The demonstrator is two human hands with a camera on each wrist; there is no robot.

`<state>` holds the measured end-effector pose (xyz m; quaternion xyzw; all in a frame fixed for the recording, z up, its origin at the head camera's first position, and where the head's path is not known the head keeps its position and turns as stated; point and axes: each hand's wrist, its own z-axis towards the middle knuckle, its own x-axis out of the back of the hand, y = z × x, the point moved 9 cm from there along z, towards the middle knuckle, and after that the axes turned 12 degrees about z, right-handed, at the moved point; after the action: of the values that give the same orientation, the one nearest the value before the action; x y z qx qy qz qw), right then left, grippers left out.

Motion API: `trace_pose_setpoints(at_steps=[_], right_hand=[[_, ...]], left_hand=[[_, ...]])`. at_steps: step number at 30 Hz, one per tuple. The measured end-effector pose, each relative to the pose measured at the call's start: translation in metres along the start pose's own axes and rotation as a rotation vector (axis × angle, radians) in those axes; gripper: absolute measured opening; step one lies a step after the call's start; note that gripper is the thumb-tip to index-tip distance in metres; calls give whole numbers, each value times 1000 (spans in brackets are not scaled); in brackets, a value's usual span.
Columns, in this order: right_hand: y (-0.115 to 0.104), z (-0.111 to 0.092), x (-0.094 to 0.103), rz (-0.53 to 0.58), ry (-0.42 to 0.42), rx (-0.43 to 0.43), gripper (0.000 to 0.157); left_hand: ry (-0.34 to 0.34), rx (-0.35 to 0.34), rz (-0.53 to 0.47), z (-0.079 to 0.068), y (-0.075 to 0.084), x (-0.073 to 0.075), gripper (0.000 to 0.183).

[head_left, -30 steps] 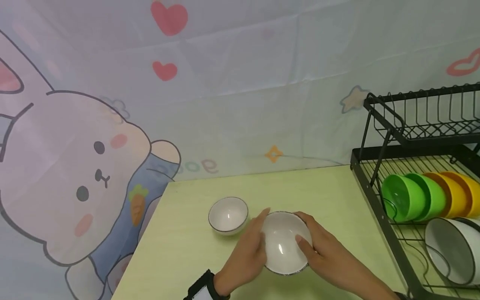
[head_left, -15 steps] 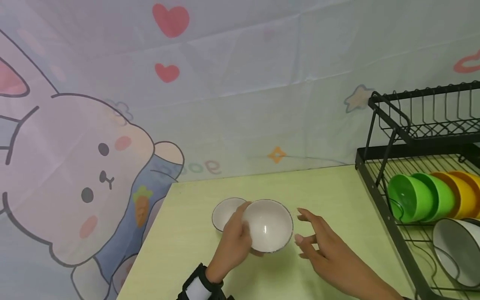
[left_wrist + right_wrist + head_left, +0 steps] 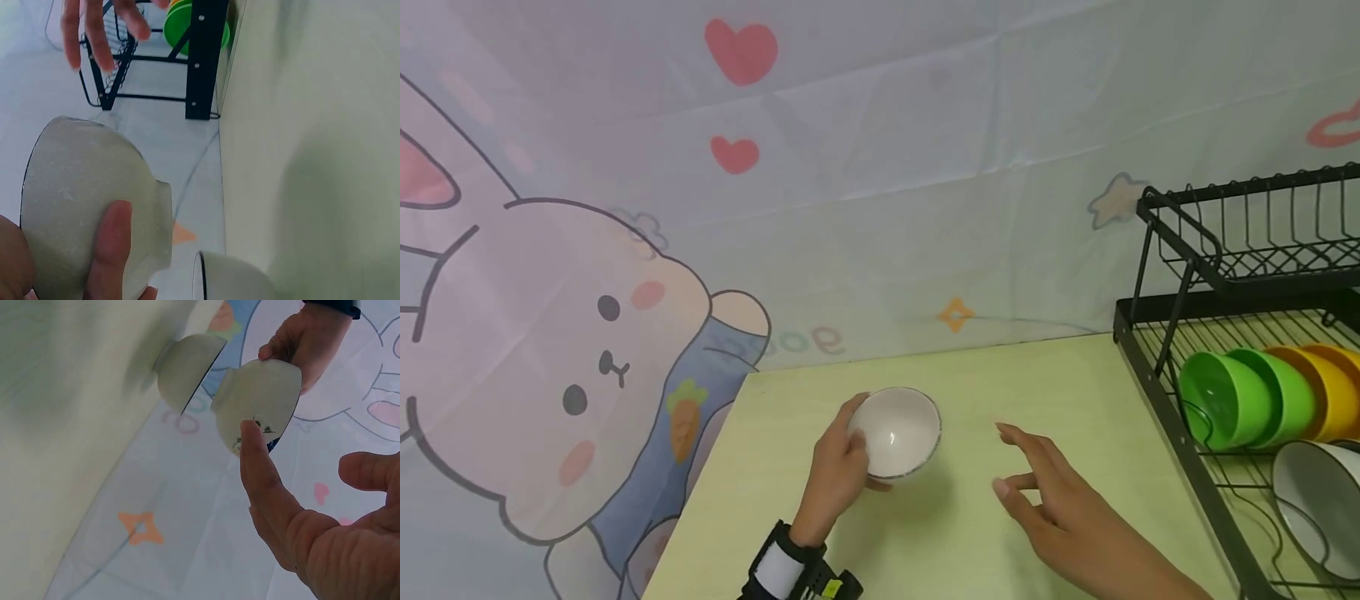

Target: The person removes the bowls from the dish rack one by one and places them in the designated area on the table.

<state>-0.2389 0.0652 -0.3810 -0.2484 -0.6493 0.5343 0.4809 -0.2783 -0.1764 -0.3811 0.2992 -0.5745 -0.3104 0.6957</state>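
My left hand (image 3: 835, 467) holds a white bowl (image 3: 901, 433) with a thin dark rim by its left side, thumb at the rim and fingers under it. The bowl is raised over the pale table (image 3: 1000, 379). A second white bowl (image 3: 187, 369) stands upright on the table just below it; in the head view the held bowl hides it. Part of this lower bowl (image 3: 234, 278) shows at the bottom of the left wrist view. To the right, my right hand (image 3: 1052, 500) hovers apart from both bowls, fingers spread and holding nothing.
A black two-tier dish rack (image 3: 1157, 392) stands along the right side. On its lower tier are green bowls (image 3: 1225, 400), yellow bowls (image 3: 1326, 392) and a larger white bowl (image 3: 1311, 508), all on their sides. A printed cloth (image 3: 925, 208) hangs behind the table.
Both hands held the bowl at first. The right hand let go and drew slightly away. The left hand carried the bowl left, over the second bowl.
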Motion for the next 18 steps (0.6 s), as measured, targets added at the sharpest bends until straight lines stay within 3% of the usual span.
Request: trace_pose_setpoints(at_steps=[9,18], right_hand=[[-4,-1,2,-15,1,47,60],[-1,-1,3,-30,-4,47,59]], left_hand=[[44,78,-38,11,-29,25,51],[83,116,-100,18,-42,31,48]])
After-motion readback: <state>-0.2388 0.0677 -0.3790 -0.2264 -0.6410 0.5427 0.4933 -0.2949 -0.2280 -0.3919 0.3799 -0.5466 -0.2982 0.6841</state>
